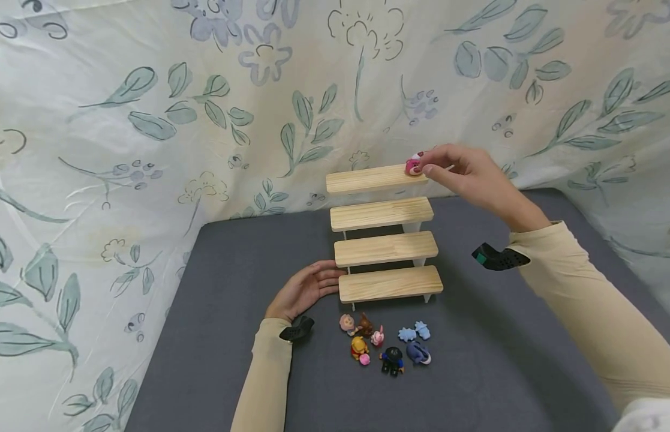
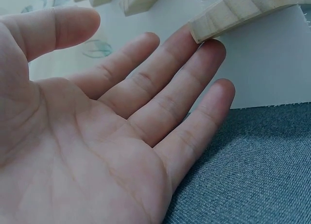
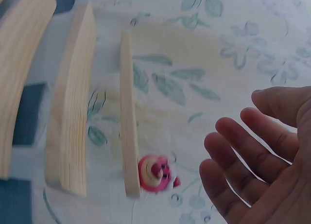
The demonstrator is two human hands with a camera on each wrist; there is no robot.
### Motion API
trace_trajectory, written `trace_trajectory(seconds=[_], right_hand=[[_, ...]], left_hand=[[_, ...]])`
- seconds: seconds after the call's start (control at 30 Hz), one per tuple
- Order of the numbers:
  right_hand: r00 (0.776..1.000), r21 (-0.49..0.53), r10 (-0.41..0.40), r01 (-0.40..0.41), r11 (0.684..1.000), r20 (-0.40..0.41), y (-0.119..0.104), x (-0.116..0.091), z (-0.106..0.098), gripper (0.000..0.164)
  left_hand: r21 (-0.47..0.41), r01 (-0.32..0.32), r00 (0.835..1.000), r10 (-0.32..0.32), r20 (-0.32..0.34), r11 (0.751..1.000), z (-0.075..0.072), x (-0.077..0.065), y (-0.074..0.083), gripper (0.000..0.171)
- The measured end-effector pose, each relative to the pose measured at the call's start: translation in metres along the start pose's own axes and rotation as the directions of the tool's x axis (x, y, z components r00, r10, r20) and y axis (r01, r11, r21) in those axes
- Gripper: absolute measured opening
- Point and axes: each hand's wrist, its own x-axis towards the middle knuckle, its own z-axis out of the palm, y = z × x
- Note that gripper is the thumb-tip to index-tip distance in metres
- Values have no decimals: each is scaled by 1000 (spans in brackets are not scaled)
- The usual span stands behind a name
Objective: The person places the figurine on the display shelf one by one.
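A pink bear figurine [image 1: 413,166] stands at the right end of the top board of a stepped wooden display stand [image 1: 391,284]. Close beside it is my right hand [image 1: 464,174]. In the right wrist view, a gap separates the relaxed fingers [image 3: 223,136] of that hand from the bear figurine [image 3: 154,173], and nothing is in them. My left hand [image 1: 305,291] lies at the left side of the stand, palm turned up. Its extended fingertips reach the corner of the lowest board [image 2: 243,15] in the left wrist view.
In front of the stand lie several small figurines: a yellow bear [image 1: 358,347], a black-and-blue figure [image 1: 392,361], a dark blue one [image 1: 418,353] and light blue pieces [image 1: 407,334]. A floral cloth [image 1: 291,120] hangs behind the grey table surface [image 1: 248,258].
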Motion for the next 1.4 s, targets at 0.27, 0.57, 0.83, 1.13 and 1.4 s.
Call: trace_trajectory(seconds=[0.27, 0.57, 0.83, 1.13, 1.4], right_hand=[[993, 26, -111, 110, 994, 35, -15, -14, 11, 24], [986, 63, -137, 131, 989, 96, -22, -34, 21, 27], [982, 112, -132, 117, 987, 138, -21, -51, 34, 27], [975, 122, -150, 130, 984, 166, -17, -67, 47, 25], [965, 197, -175, 136, 971, 196, -13, -78, 62, 25]], left_hand=[[14, -4, 1000, 4, -22, 1000, 1, -1, 0, 44], [0, -1, 1000, 1, -23, 1000, 2, 0, -1, 42], [1, -1, 1000, 1, -10, 1000, 2, 1, -1, 41], [-8, 1, 1000, -1, -2, 1000, 2, 1, 2, 40], [-4, 1, 1000, -1, -13, 1000, 0, 1, 3, 37]])
